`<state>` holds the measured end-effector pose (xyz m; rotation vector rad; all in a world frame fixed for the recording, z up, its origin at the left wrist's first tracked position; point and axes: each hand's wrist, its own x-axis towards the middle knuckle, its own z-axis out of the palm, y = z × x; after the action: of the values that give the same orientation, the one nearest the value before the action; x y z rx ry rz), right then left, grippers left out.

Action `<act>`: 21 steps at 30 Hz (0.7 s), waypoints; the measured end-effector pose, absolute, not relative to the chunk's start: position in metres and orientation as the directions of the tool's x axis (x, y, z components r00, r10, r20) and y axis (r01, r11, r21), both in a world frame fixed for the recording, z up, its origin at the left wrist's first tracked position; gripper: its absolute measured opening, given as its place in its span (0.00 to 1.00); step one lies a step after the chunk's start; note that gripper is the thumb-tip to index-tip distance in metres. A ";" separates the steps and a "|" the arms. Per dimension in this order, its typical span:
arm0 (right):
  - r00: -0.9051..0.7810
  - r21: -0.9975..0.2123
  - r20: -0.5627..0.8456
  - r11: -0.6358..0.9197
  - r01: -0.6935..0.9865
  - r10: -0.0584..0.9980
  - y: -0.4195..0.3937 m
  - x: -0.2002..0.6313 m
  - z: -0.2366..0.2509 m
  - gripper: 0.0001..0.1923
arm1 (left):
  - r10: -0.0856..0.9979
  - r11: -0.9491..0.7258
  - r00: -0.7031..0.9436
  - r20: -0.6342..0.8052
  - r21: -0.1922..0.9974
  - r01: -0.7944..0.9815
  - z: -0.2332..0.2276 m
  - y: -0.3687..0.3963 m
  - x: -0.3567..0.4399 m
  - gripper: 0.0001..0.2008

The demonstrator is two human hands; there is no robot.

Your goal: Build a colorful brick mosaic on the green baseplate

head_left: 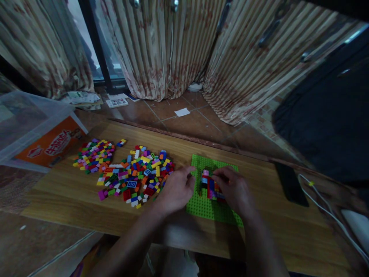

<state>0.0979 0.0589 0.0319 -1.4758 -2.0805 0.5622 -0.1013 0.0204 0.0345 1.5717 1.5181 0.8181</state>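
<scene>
A green studded baseplate [196,209] lies on the wooden table, with a small build of coloured toy bricks [211,188] on it, in red, blue, pink and other colours. Over the build, my right hand [235,188] pinches what looks like a small red toy brick at the build's upper edge; its fingers cover part of the build. My left hand [178,188] hovers at the baseplate's left edge, index finger stretched out and the other fingers loosely bent. Nothing shows between its fingers. Left of it spreads a large pile of loose toy bricks [144,173].
A second brick pile [96,154] lies farther left, near a clear plastic box [37,134] with an orange label. At the table's right is a dark phone-like slab [291,182], with a white cable [325,211] beside it. Beyond the table hang striped curtains [173,50].
</scene>
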 end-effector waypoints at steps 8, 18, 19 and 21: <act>-0.307 -0.592 0.194 0.361 0.720 0.932 0.062 0.094 0.027 0.07 | 0.977 0.032 0.159 -0.143 0.832 0.554 0.033 0.018 -0.086 0.23; -0.264 -0.640 0.166 0.307 0.704 0.950 0.064 0.094 0.022 0.08 | 0.965 0.014 0.204 -0.164 0.810 0.586 0.033 0.019 -0.080 0.24; -0.261 -0.643 0.162 0.302 0.704 0.952 0.064 0.095 0.021 0.07 | 0.966 0.013 0.201 -0.161 0.810 0.586 0.032 0.019 -0.079 0.24; -0.253 -0.653 0.161 0.296 0.697 0.954 0.065 0.096 0.019 0.07 | 0.968 0.014 0.193 -0.158 0.806 0.591 0.031 0.019 -0.079 0.24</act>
<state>0.0958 0.0650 0.0195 -1.4669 -2.0336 0.6269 -0.0787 0.0190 0.0312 1.6738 1.4926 0.5982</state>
